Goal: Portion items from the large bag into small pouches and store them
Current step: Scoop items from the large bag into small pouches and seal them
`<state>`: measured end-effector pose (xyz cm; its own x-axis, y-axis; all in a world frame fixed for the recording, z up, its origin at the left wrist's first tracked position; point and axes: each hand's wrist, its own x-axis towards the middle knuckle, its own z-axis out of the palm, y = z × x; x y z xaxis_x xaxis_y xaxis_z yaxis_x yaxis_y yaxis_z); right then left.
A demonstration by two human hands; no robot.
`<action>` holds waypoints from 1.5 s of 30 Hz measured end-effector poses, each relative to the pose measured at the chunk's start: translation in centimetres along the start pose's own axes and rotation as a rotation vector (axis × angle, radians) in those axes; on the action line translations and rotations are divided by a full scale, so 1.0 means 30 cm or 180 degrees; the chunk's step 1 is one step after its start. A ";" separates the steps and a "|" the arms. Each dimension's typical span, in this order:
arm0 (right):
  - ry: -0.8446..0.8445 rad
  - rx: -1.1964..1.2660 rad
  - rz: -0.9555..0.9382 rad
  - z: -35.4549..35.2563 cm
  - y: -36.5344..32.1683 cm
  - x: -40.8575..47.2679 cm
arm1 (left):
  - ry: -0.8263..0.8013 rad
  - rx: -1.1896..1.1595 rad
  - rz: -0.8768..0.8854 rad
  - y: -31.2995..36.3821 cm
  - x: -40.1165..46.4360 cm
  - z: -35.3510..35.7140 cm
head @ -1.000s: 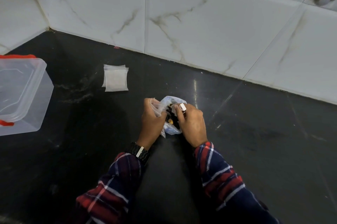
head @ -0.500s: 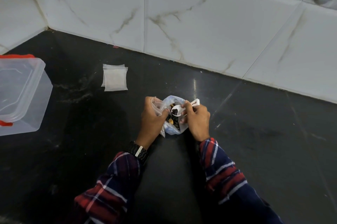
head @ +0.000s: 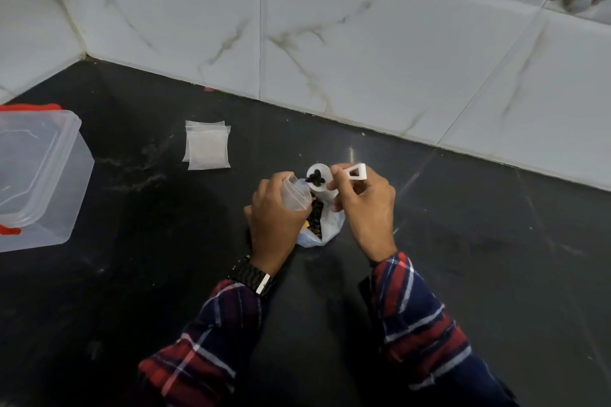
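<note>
The large clear bag point(head: 325, 228) sits open on the black counter, with small dark items showing inside. My left hand point(head: 274, 224) holds a small clear pouch point(head: 295, 192) with its mouth turned up, just left of the bag. My right hand point(head: 365, 208) pinches the handle of a white plastic scoop point(head: 320, 180). The scoop's bowl carries a few dark items and hovers above the bag, right beside the pouch's mouth.
A stack of empty small pouches point(head: 207, 149) lies flat behind and to the left. A clear plastic box point(head: 36, 175) with red clips stands at the left edge. White marble wall tiles point(head: 330, 42) border the counter at the back.
My right hand has lifted the scoop up out of the large bag with dark items in it, bringing it beside the pouch's mouth. My left hand stayed put with the pouch.
</note>
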<state>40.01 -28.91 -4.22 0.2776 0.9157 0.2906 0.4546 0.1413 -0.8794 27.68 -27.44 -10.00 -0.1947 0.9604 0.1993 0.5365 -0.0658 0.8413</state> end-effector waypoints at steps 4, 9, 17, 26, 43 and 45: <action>-0.0265 -0.0091 -0.0733 0.006 -0.038 -0.027 | -0.0060 -0.0141 -0.0069 0.019 0.003 -0.005; -0.0611 -0.0589 -0.1286 0.019 -0.003 -0.039 | -0.0059 -0.0611 -0.0140 0.031 -0.001 -0.023; -0.0522 -0.0780 -0.1711 0.026 0.016 -0.041 | -0.0053 -0.0894 -0.0220 0.042 -0.001 -0.037; -0.0218 -0.0179 -0.1435 0.034 0.003 -0.047 | -0.0071 -0.1007 -0.0174 0.010 0.007 -0.020; -0.0477 -0.1000 0.0165 0.048 0.109 -0.056 | 0.0277 -0.0649 -0.0154 -0.010 0.041 -0.027; -0.0767 -0.1327 0.0139 0.053 0.121 -0.062 | 0.0315 -0.0623 -0.0099 -0.023 0.052 -0.034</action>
<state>39.80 -29.50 -8.54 0.1223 0.9855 0.1177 0.7610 -0.0170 -0.6486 26.19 -26.18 -9.76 -0.2935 0.9322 0.2118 0.3612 -0.0970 0.9274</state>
